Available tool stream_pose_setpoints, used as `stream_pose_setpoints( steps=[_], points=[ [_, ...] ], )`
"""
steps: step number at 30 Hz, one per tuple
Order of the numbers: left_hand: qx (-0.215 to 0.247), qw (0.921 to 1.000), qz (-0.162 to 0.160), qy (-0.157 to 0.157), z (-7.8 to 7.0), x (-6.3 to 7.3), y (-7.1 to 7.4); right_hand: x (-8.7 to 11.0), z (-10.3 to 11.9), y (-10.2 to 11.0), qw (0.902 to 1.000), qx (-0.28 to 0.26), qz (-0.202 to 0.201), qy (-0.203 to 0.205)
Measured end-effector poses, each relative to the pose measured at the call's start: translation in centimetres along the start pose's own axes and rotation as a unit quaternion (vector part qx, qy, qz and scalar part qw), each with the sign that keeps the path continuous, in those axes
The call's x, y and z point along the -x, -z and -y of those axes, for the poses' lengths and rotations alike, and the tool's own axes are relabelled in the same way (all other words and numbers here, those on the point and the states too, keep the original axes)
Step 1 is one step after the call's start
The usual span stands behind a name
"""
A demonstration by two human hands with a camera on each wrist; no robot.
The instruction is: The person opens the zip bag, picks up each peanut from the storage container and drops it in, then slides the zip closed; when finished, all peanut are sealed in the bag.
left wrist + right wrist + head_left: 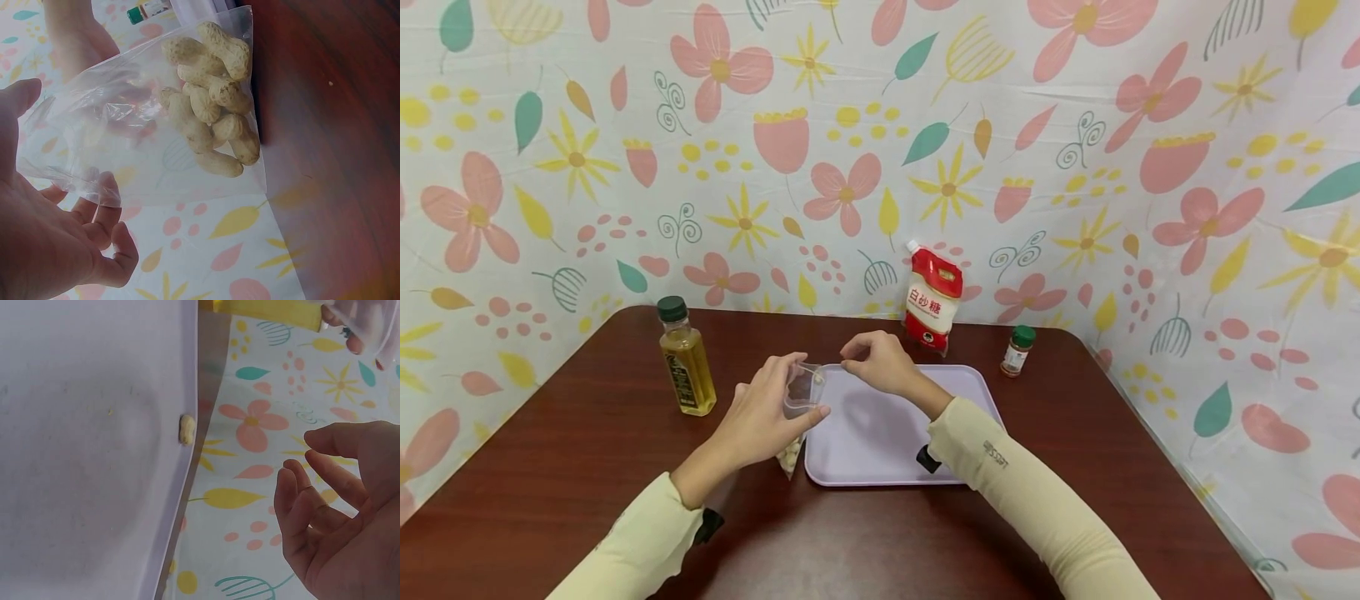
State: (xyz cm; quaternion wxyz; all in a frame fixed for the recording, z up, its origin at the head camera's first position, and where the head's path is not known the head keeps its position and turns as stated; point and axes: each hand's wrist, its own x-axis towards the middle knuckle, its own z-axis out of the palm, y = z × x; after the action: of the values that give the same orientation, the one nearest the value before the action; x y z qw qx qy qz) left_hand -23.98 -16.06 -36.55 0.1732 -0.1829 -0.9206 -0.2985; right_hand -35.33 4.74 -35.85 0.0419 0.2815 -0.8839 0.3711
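My left hand (765,411) holds a clear plastic bag (140,134) near its mouth, at the left edge of the lilac tray (880,433). Several unshelled peanuts (209,100) lie at the bottom of the bag, which hangs below the hand. Over the far part of the tray is my right hand (883,362), its fingers loosely bent and nothing between thumb and fingertips in the right wrist view. One single peanut (187,430) lies on the tray against its rim, apart from the right hand.
An oil bottle (688,358) with a dark green cap stands at the left. Behind the tray, a red and white sugar pouch (932,298) leans near the patterned backdrop (842,200). A small green-capped jar (1017,352) stands at the right on the brown table (880,533).
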Motion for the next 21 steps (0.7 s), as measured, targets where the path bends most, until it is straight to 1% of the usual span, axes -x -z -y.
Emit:
stream_pose_setpoints(
  steps=[8,18,21],
  points=[
    [0.002,1.0000,-0.001,-0.003,-0.1,0.1,0.0,-1.2,-0.6,-0.9,0.9996,0.018,0.016,-0.017],
    [-0.001,1.0000,0.001,-0.002,-0.3,0.1,0.2,-2.8,-1.4,-2.3,0.9965,0.063,0.027,-0.047],
    [-0.001,1.0000,0.004,-0.001,-0.4,0.1,0.2,-3.2,-1.7,-2.9,0.9951,0.073,0.039,-0.055]
  ],
)
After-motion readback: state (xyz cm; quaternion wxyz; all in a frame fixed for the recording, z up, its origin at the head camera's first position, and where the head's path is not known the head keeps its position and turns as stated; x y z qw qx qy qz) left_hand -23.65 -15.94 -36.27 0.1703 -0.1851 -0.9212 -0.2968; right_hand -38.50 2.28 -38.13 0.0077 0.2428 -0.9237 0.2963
